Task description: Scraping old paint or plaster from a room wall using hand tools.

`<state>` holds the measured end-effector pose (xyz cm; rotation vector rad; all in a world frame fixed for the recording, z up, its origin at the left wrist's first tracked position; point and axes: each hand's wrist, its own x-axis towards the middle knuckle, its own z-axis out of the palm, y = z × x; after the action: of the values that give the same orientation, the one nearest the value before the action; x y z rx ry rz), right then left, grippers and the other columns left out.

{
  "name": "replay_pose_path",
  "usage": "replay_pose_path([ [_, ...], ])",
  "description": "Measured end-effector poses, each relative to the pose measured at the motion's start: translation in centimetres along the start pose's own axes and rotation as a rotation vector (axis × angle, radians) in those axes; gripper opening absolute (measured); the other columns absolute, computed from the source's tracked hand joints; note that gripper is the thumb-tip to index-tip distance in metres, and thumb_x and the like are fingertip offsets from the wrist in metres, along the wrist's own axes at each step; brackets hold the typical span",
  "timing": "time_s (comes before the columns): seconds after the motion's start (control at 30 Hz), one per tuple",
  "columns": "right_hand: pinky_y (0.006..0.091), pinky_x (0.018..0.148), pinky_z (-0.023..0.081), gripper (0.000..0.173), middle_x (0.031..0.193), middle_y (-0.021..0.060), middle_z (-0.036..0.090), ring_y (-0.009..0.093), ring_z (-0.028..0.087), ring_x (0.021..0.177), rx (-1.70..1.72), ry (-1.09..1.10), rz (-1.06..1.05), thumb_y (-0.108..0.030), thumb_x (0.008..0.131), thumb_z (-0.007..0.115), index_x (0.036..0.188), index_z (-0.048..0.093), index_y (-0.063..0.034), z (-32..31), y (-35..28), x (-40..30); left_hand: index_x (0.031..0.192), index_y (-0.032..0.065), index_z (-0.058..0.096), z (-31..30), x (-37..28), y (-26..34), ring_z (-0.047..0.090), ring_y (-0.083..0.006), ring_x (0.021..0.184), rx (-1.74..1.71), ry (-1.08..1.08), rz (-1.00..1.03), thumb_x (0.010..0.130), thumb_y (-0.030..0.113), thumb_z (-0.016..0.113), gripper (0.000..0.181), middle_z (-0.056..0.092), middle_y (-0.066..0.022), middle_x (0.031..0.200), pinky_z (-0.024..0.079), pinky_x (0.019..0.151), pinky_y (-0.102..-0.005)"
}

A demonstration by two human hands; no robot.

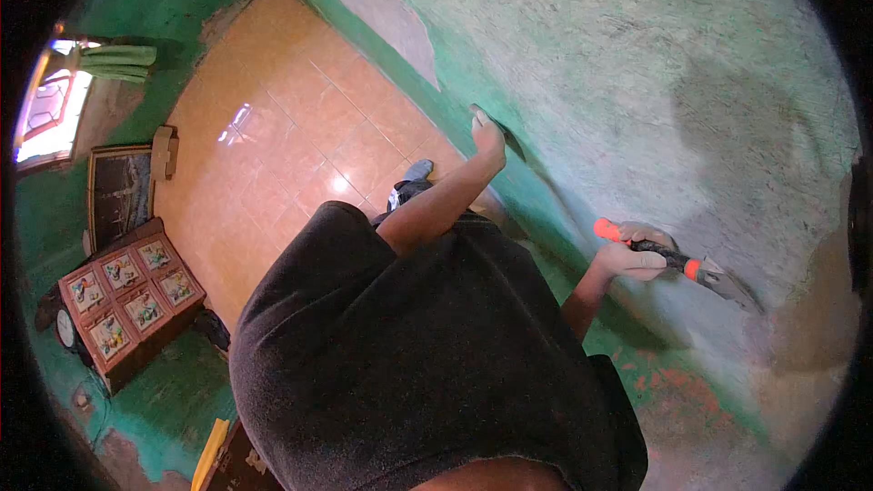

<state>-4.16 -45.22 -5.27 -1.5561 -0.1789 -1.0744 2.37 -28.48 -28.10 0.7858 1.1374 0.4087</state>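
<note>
My right hand (pixel 635 254) is closed around the black and orange handle of a scraper (pixel 675 260). The scraper's metal blade reaches down to the right, with its edge at the pale, scuffed plaster wall (pixel 614 116). Farther up and to the left, my left hand (pixel 489 138) grips a thin, dark flat tool (pixel 508 134) close to the green painted part of the wall. Its handle is mostly hidden by the fingers, so its exact kind cannot be told.
Orange floor tiles (pixel 293 136) lie left of the wall, with my foot (pixel 418 170) near its base. Across the room are a wooden cabinet with picture panels (pixel 129 293), a framed picture (pixel 121 191), a small cardboard box (pixel 164 153) and a window with a green curtain (pixel 119 63).
</note>
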Motion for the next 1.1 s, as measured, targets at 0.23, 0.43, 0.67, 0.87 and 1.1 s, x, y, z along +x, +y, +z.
replay_pose_path([
  [0.23, 0.0245, 0.034, 0.036, 0.05, 0.057, 0.0035, 0.038, 0.013, 0.039, 0.041, 0.013, 0.054, 0.027, -0.049, 0.094, 0.033, 0.081, 0.039, -0.0005, -0.1, -0.3, 0.1, 0.112, 0.0022, 0.049, 0.0, -2.9, 2.6, 0.051, -0.0174, 0.079, 0.013, -0.215, -0.182, 0.095, 0.05, 0.029, 0.055, 0.053, -0.0057, 0.092, 0.045, 0.072, -0.031],
  [0.43, 0.0244, 0.034, 0.036, 0.05, 0.056, 0.0029, 0.038, 0.013, 0.04, 0.04, -0.027, 0.026, -0.014, -0.048, 0.095, 0.032, 0.082, 0.039, -0.0006, 0.2, -0.3, 0.2, 0.119, -0.004, 0.047, 0.4, -3.5, 2.0, 0.054, -0.0223, 0.083, -0.119, -0.171, -0.217, 0.093, 0.056, 0.029, 0.068, 0.058, -0.013, 0.098, 0.043, 0.076, -0.0325],
  [0.67, 0.024, 0.035, 0.037, 0.053, 0.052, 0.0026, 0.037, 0.013, 0.041, 0.04, -0.079, 0.012, 0.015, -0.05, 0.094, 0.029, 0.074, 0.037, -0.002, 0.5, -1.0, 0.2, 0.118, -0.004, 0.048, -0.6, 1.9, -1.5, 0.055, -0.0255, 0.091, -0.031, -0.054, -0.224, 0.092, 0.058, 0.027, 0.07, 0.058, -0.0144, 0.104, 0.043, 0.08, -0.0349],
  [0.87, 0.0245, 0.034, 0.037, 0.052, 0.053, 0.0034, 0.037, 0.013, 0.039, 0.04, -0.091, 0.039, -0.002, -0.049, 0.095, 0.03, 0.076, 0.037, -0.001, 0.3, -0.7, 0.1, 0.127, -0.004, 0.043, -0.3, -2.2, -4.7, 0.054, -0.0281, 0.094, 0.032, -0.169, -0.358, 0.092, 0.056, 0.026, 0.072, 0.056, -0.017, 0.109, 0.042, 0.084, -0.0364],
  [1.1, 0.0243, 0.034, 0.037, 0.05, 0.054, 0.0042, 0.038, 0.013, 0.039, 0.04, -0.039, 0.019, 0.016, -0.047, 0.095, 0.031, 0.08, 0.038, -0.0001, 0.5, -0.8, 0.2, 0.119, -0.0043, 0.049, 0.2, 0.1, -6.5, 0.055, -0.0295, 0.094, 0.078, 0.083, -0.427, 0.093, 0.054, 0.028, 0.067, 0.057, -0.0203, 0.107, 0.042, 0.085, -0.0373],
])
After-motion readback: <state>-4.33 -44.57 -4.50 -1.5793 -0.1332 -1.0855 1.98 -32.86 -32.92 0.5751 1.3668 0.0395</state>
